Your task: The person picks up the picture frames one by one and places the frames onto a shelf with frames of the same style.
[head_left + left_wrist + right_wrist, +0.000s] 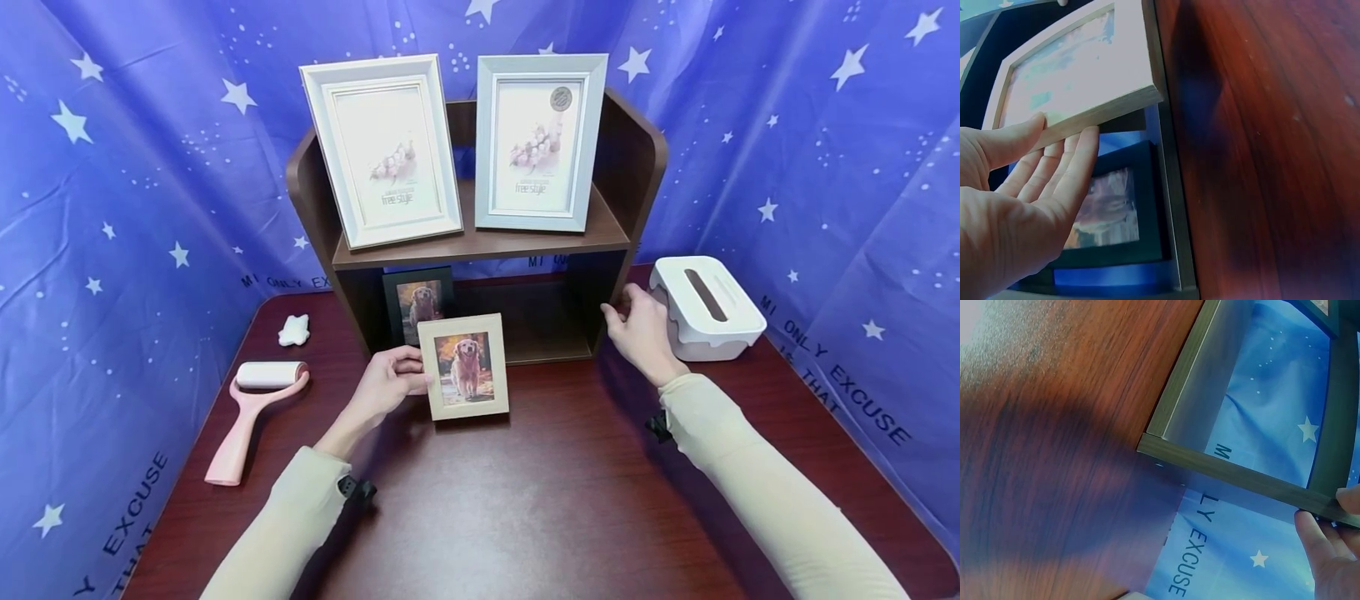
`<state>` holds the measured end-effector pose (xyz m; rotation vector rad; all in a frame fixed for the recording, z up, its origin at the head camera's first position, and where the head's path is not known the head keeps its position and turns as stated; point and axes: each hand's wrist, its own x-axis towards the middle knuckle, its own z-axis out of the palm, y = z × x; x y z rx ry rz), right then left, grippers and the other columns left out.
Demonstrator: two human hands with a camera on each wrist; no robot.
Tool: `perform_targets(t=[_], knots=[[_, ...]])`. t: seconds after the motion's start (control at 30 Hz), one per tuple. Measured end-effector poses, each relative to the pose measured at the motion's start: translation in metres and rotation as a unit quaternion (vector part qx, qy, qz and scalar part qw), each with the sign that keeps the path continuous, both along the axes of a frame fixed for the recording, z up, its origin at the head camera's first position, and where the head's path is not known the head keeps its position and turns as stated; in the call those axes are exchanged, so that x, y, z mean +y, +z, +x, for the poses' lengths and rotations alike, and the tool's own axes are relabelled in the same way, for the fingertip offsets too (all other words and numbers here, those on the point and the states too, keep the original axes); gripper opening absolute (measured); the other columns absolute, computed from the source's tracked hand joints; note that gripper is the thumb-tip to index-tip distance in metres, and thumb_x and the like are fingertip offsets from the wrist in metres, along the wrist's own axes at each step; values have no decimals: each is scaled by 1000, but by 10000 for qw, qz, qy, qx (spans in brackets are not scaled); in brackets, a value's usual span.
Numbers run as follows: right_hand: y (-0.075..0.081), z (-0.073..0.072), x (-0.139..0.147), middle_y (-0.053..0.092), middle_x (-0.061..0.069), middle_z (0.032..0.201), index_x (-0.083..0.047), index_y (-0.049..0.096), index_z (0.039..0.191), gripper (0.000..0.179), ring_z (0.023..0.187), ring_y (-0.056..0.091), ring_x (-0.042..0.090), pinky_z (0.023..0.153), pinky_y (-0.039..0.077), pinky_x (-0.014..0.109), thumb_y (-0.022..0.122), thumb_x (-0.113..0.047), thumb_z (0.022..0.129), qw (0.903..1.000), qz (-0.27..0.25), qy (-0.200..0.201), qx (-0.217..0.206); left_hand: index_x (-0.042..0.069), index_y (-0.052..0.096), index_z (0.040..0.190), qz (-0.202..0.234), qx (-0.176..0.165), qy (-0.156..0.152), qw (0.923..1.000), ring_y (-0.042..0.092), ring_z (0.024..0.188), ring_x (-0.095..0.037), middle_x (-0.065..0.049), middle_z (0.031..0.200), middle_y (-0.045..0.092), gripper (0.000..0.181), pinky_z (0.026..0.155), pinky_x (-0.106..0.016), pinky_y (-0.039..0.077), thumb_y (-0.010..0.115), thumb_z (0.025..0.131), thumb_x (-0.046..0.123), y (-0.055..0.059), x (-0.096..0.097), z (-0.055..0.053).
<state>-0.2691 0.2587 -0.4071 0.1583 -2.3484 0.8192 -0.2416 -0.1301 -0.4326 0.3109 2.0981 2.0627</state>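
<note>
My left hand [384,379] pinches the left edge of a cream picture frame [462,413] with a golden retriever photo. In the left wrist view the thumb [1019,139] lies on the frame's edge and the fingers reach behind it. A black picture frame [392,293] with a similar dog photo stands behind, on the lower level of a dark brown wooden shelf [480,242]. My right hand [641,327] holds the front edge of the shelf's right side panel, its thumb and fingers on either side of it in the right wrist view.
On the shelf's upper level stand a white picture frame [386,158] and a grey-blue picture frame [485,150]. A white tissue box [738,312] sits on the right of the table [540,492]. A pink lint roller [243,425] and a small white object [294,330] lie at left.
</note>
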Motion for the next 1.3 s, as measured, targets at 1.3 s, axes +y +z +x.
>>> perform_targets(t=[1.3], knots=[[1,1,-1,57,10,68,-1,55,81,16,65,54,27,62,42,43,68,-10,84,9999,133,16,92,-3,62,102,-1331,536,649,9875,61,77,-19,-13,93,66,17,68,-28,50,64,86,-2,11,104,-76]])
